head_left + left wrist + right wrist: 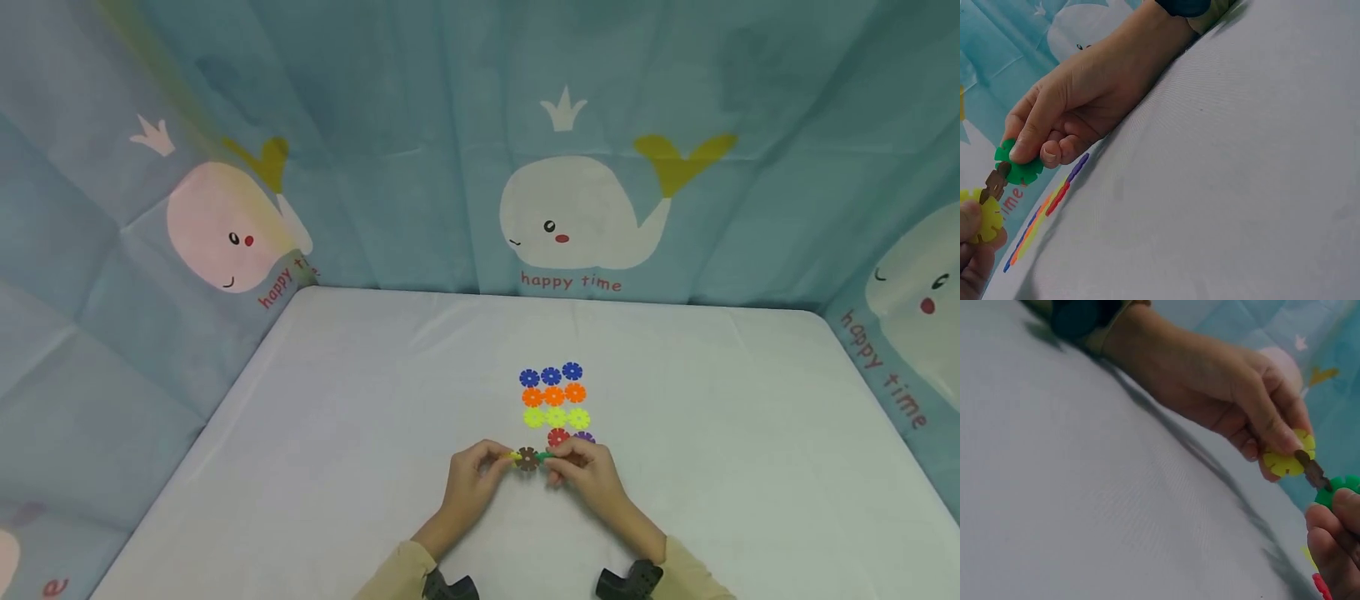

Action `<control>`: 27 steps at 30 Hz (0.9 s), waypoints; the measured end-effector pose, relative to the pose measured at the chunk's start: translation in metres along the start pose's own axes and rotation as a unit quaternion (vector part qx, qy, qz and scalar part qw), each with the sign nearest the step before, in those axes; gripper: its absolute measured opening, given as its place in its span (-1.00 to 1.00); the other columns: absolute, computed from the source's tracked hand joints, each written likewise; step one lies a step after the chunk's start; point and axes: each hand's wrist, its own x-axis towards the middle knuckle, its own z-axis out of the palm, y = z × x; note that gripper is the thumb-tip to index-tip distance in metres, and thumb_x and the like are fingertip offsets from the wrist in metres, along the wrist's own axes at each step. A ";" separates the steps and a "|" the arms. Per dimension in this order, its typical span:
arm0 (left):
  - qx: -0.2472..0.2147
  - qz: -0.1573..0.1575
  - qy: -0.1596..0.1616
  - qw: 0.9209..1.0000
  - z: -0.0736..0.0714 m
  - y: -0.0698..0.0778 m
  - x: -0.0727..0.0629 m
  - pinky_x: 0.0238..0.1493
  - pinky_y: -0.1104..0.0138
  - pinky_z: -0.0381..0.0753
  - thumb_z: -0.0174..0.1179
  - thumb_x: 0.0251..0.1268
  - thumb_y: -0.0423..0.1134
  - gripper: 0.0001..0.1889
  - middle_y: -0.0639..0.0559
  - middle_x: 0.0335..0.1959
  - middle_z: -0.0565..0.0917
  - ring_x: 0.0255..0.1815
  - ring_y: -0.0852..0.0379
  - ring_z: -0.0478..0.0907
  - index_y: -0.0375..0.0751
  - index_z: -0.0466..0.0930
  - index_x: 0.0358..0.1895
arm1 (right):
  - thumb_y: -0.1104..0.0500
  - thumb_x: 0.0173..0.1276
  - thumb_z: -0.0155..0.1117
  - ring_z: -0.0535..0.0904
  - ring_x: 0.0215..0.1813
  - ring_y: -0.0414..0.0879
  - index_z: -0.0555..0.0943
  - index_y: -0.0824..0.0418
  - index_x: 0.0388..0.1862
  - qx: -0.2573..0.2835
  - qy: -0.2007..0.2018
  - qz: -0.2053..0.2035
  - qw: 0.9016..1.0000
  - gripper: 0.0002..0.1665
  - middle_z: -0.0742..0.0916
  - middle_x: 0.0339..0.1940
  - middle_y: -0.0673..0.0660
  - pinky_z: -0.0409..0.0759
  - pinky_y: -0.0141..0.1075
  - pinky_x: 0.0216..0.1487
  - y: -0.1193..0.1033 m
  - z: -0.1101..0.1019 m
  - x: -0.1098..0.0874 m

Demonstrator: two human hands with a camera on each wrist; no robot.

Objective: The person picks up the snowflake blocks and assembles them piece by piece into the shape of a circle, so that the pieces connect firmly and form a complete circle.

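Over the white table (337, 400), the left hand (472, 475) pinches a yellow disc (1284, 464) and the right hand (590, 475) a green disc (1024, 171), both looking joined to a brown disc (527, 454), while other discs (553, 392) lie in rows, not added.

In the head view, toward half past five, the notched brown disc (528, 459), yellow disc (990, 222) and green disc (1027, 172) are looking like smooth, matt plastic. The white tabletop (360, 417) is showing a smooth, matt finish. At twelve, the whale-print curtain (420, 192) is appearing as creased, faintly sheened cloth. Toward six, beige sleeves (397, 573) are looking like matt cloth, wrist-camera mounts (637, 577) like dark plastic.
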 end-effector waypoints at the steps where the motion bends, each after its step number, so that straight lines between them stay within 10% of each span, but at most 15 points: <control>1: -0.003 -0.001 -0.002 1.000 0.000 0.001 0.000 -0.37 0.37 0.53 0.25 -0.14 -0.64 -0.84 -0.15 -0.49 0.61 -0.50 0.04 0.55 -0.43 0.52 -0.46 | 0.74 -0.04 0.08 0.48 -0.70 0.13 0.47 0.54 -0.50 0.005 -0.003 0.003 1.000 -0.80 0.58 -0.62 0.41 0.50 -0.26 -0.67 0.000 0.000 0.000; 20: -0.017 -0.029 -0.018 0.999 -0.002 0.006 -0.006 -0.46 0.40 0.49 0.22 -0.05 -0.57 -0.90 -0.15 -0.48 0.60 -0.51 0.04 0.52 -0.42 0.51 -0.43 | 0.68 0.06 0.07 0.47 -0.69 0.04 0.49 0.57 -0.36 0.038 -0.045 0.025 0.998 -0.83 0.55 -0.61 0.37 0.47 -0.27 -0.66 0.003 -0.005 0.000; 27: -0.088 -0.132 -0.042 0.986 0.002 0.005 -0.002 -0.53 0.43 0.49 0.21 0.02 -0.54 -0.93 -0.13 -0.56 0.55 -0.56 0.22 0.46 -0.45 0.50 -0.43 | 0.57 0.23 -0.02 0.47 -0.58 0.09 0.44 0.61 -0.08 0.002 -0.026 0.080 0.996 -0.74 0.57 -0.55 0.35 0.49 -0.29 -0.51 0.001 -0.004 0.003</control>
